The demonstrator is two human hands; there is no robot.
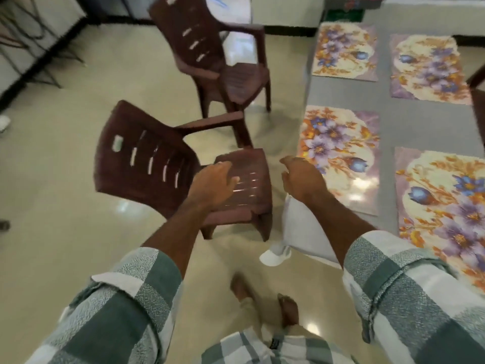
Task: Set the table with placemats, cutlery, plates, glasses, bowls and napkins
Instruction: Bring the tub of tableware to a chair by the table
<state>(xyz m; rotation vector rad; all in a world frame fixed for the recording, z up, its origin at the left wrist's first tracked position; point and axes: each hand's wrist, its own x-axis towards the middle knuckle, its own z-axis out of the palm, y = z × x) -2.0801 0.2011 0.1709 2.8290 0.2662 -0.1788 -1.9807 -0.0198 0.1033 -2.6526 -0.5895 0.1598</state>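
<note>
Count: 4 floral placemats on the table (385, 106), laid 2x2: upper left one (346, 51), upper right one (430, 68), lower left one (339, 153), lower right one (446, 206). 2 brown plastic chairs on the floor, left of the table: near chair (157, 164) mid-frame, far chair (207, 48) at top centre. 2 hands in view: left hand (212, 185), right hand (301, 177). 2 bare feet at bottom centre. 1 table.

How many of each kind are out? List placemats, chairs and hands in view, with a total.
Floral placemats on the grey table: 4
Brown plastic chairs: 2
Hands: 2, left hand, right hand
Total: 8
</note>
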